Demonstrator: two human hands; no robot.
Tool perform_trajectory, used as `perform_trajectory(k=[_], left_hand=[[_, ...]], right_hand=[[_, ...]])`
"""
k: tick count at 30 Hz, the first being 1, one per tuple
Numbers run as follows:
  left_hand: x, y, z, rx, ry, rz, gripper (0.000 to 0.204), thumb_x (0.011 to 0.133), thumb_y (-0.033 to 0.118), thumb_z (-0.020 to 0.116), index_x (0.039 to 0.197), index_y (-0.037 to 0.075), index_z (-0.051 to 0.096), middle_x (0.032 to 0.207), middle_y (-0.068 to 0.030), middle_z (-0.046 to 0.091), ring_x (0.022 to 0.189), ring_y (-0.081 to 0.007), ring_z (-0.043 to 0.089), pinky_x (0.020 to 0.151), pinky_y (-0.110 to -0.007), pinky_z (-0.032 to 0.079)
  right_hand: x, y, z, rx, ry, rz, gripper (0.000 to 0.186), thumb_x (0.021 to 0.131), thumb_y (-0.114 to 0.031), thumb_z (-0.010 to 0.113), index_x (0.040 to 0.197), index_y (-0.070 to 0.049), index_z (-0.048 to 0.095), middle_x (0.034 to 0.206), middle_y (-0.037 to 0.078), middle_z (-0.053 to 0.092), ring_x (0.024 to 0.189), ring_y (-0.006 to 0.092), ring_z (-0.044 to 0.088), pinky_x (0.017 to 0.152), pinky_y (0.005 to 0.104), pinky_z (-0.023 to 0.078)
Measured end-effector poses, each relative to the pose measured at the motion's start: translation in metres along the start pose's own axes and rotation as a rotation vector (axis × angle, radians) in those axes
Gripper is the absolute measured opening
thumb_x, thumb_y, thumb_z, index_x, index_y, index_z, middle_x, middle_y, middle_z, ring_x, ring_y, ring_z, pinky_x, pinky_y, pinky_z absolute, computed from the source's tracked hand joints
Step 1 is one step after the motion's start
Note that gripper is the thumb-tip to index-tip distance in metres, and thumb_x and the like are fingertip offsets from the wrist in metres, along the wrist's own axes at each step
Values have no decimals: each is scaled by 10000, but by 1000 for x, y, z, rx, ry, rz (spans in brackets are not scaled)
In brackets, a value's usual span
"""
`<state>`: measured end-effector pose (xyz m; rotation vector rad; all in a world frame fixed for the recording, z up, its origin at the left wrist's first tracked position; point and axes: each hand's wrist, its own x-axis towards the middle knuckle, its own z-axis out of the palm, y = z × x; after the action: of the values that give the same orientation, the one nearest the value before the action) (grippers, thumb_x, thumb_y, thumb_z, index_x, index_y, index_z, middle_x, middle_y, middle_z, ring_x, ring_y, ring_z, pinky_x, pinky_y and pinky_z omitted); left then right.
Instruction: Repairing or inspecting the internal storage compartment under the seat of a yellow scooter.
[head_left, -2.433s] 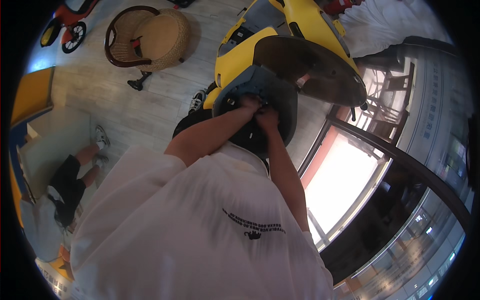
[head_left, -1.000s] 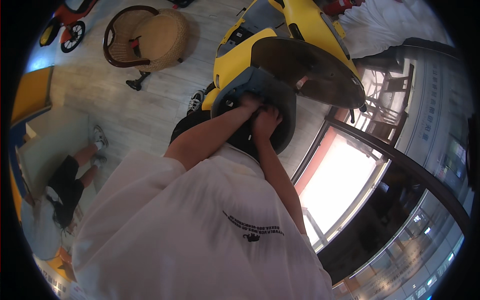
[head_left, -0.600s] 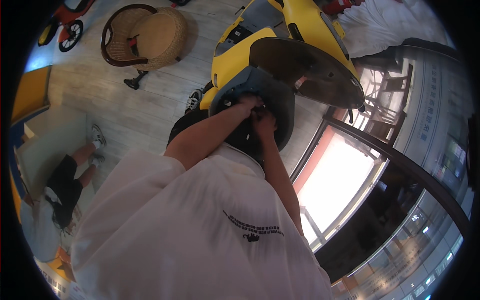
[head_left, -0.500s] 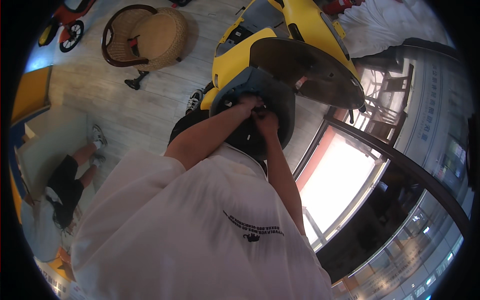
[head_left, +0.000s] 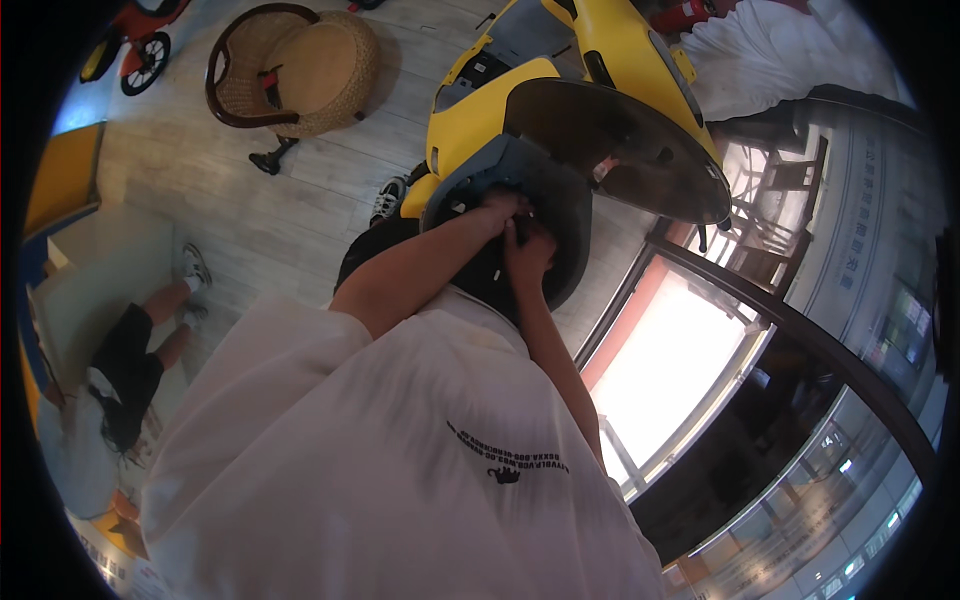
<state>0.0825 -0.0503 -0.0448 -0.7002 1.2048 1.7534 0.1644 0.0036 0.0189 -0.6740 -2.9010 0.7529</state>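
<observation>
A dark blue-grey hollow plastic shell (head_left: 568, 205) lies in front of my body, its dark inside facing up. Both hands are inside it, close together. My left hand (head_left: 502, 208) has its fingers bent and drawn together near the middle of the hollow. Just to its right and nearer to me, my right hand (head_left: 530, 252) is closed, its thumb pointing toward the left fingertips. Whatever sits between the fingers is small and lost in shadow. Beyond the shell stands a yellow scooter-like body (head_left: 470, 125), with a large dark glossy curved panel (head_left: 640, 150) beside it.
A round wicker chair (head_left: 335, 75) stands at the far left, and a red-orange small bike (head_left: 145, 55) behind it. At left a person in dark shorts (head_left: 130, 355) sits by a pale box (head_left: 110, 250). Another person's white shirt (head_left: 785, 60) shows far right. A bright window (head_left: 670, 370) lies to my right.
My right hand and forearm have shifted a little to the left, and the right thumb now shows beside the left fingers. My left hand has barely moved.
</observation>
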Motion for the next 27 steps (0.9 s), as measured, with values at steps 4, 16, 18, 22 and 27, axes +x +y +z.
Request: perform_trajectory(k=[4, 16, 18, 22, 27], left_hand=[[10, -10, -3, -157, 66, -9, 157, 807, 69, 405, 835, -20, 531, 742, -131, 585, 701, -231, 597, 587, -327, 464], [50, -32, -20, 1483, 165, 618, 219, 742, 268, 509, 799, 99, 637, 805, -122, 609, 753, -224, 601, 710, -356, 454], [55, -31, -20, 1305, 159, 497, 213, 735, 265, 517, 778, 99, 643, 805, -117, 612, 760, -222, 601, 705, -348, 456], [54, -35, -21, 792, 108, 252, 212, 719, 265, 533, 719, 92, 655, 807, -107, 620, 762, -209, 602, 687, -330, 461], [28, -22, -6, 532, 68, 153, 164, 770, 134, 473, 779, 56, 616, 766, -79, 614, 689, -167, 579, 599, -309, 436]], right_hand=[[10, 22, 17, 156, -188, -32, 296, 655, -292, 637, 856, -76, 637, 819, 156, 612, 815, 286, 586, 747, 311, 434], [9, -16, -1, -377, 64, -97, 233, 670, -229, 585, 833, -63, 584, 819, 146, 601, 824, 302, 569, 772, 362, 431], [11, -12, -4, -360, 26, -181, 273, 679, -238, 586, 885, -61, 572, 827, 156, 596, 818, 316, 566, 755, 368, 437], [11, 3, -4, 34, -226, -185, 329, 694, -252, 594, 957, -55, 568, 862, 182, 584, 816, 349, 554, 730, 385, 443], [21, 20, -9, 32, -406, -45, 291, 697, -261, 598, 903, -55, 598, 849, 182, 584, 816, 335, 558, 719, 401, 438]])
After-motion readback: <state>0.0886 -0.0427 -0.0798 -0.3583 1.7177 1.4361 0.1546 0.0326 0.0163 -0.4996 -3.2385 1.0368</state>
